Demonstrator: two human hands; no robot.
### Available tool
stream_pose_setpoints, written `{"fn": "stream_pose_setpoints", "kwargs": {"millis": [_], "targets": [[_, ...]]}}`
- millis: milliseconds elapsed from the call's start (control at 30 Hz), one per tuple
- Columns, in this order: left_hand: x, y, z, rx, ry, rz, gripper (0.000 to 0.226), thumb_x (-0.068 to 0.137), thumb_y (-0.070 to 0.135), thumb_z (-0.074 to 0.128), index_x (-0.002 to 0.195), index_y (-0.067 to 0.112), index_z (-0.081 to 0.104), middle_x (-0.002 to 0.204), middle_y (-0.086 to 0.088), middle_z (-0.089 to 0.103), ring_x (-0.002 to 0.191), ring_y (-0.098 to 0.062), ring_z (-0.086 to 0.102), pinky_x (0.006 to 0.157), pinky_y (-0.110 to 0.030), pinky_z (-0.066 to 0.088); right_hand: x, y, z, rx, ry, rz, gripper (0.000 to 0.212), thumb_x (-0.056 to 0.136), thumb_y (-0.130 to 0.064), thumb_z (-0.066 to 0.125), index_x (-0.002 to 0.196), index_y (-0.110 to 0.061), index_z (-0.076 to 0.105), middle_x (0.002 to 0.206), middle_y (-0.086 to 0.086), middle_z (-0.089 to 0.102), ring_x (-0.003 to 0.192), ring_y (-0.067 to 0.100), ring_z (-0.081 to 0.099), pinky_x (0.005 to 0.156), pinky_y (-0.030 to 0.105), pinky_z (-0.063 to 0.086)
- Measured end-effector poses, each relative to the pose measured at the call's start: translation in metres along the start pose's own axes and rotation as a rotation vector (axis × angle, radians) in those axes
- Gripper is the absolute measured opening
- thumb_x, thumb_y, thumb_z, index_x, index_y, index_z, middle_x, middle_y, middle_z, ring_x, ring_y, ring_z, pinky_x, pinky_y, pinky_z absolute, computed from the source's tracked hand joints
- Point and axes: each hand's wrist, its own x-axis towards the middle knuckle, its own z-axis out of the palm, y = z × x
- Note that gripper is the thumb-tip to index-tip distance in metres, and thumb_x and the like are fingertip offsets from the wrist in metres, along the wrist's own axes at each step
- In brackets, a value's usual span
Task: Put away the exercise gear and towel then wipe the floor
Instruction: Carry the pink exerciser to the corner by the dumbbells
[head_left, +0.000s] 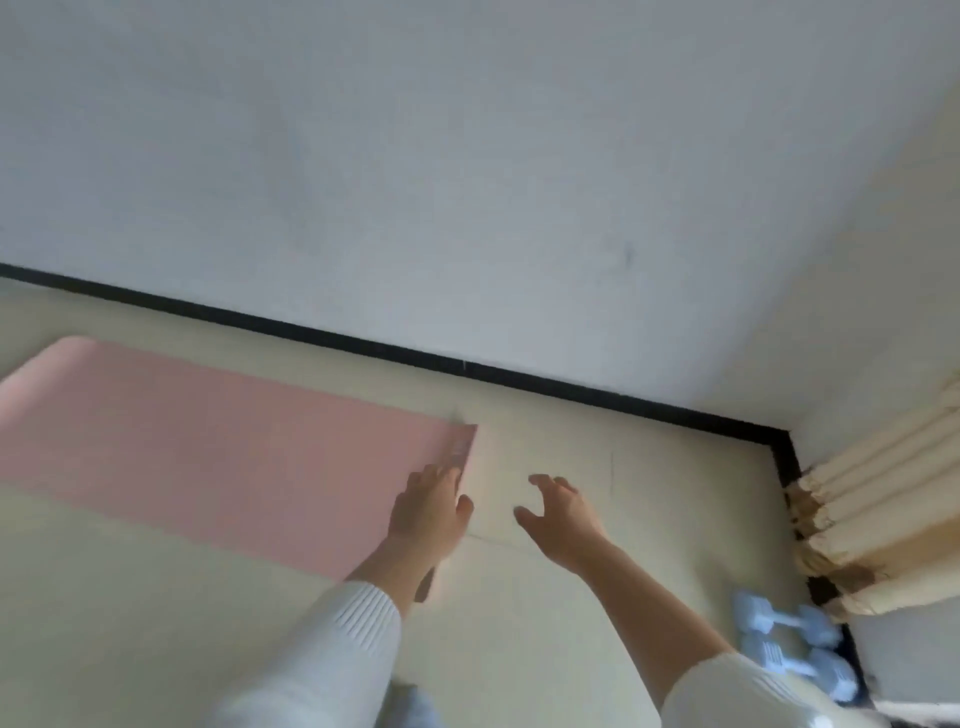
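A plain pink exercise mat (208, 447) is lying on a pale cream floor (130, 623) edged by a black skirting strip (363, 345) under a grey-white wall (467, 156). Light blue dumbbells (789, 649) are sitting beside cream curtains (893, 519) browning at the hem. White ribbed sleeves (337, 649) are covering both arms.

Both arms wear white ribbed knit sleeves, pushed up from the wrists; the left hand (428, 512) and right hand (563, 519) are bare, without gloves.
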Motion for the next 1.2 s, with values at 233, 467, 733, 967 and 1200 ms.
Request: {"fn": "stream_pose_setpoints", "kwargs": {"millis": [233, 467, 733, 967, 1200], "targets": [[-0.037, -0.201, -0.097, 0.007, 0.127, -0.197, 0.048, 0.095, 0.03, 0.041, 0.141, 0.015, 0.039, 0.142, -0.004, 0.043, 0.128, -0.023, 0.04, 0.1, -0.036, 0.042, 0.021, -0.198, 0.098, -0.162, -0.136, -0.208, 0.06, 0.092, -0.041, 0.054, 0.146, -0.023, 0.037, 0.146, 0.001, 0.044, 0.131, 0.023, 0.044, 0.105, 0.037, 0.041], [-0.091, -0.425, -0.196, 0.087, 0.101, -0.412, 0.049, 0.096, 0.032, 0.041, 0.143, 0.017, 0.034, 0.146, -0.005, 0.037, 0.132, -0.024, 0.034, 0.101, -0.037, 0.038, 0.029, -0.423, 0.228, -0.208, -0.25, -0.386, 0.06, 0.094, -0.041, 0.052, 0.147, -0.02, 0.036, 0.146, 0.004, 0.043, 0.134, 0.026, 0.039, 0.11, 0.043, 0.035], [-0.114, -0.636, -0.293, 0.013, 0.169, -0.695, 0.05, 0.095, 0.033, 0.041, 0.141, 0.016, 0.035, 0.141, -0.007, 0.039, 0.129, -0.026, 0.035, 0.099, -0.038, 0.039, 0.05, -0.656, 0.342, -0.424, -0.308, -0.673, 0.057, 0.094, -0.039, 0.05, 0.145, -0.018, 0.036, 0.144, 0.004, 0.043, 0.13, 0.026, 0.041, 0.105, 0.041, 0.037], [-0.081, -0.806, -0.362, -0.018, 0.232, -0.796, 0.047, 0.095, 0.032, 0.042, 0.138, 0.016, 0.039, 0.14, -0.005, 0.041, 0.129, -0.023, 0.037, 0.099, -0.036, 0.04, 0.119, -0.835, 0.426, -0.519, -0.355, -0.79, 0.057, 0.095, -0.039, 0.05, 0.145, -0.017, 0.035, 0.144, 0.005, 0.042, 0.131, 0.026, 0.039, 0.105, 0.042, 0.036], [-0.061, -0.964, -0.43, -0.115, 0.27, -0.905, 0.052, 0.095, 0.035, 0.043, 0.143, 0.017, 0.035, 0.143, -0.007, 0.038, 0.129, -0.024, 0.036, 0.1, -0.036, 0.039, 0.175, -1.006, 0.503, -0.586, -0.409, -0.83, 0.056, 0.094, -0.038, 0.05, 0.144, -0.017, 0.037, 0.143, 0.005, 0.042, 0.13, 0.026, 0.039, 0.105, 0.042, 0.037]]}}
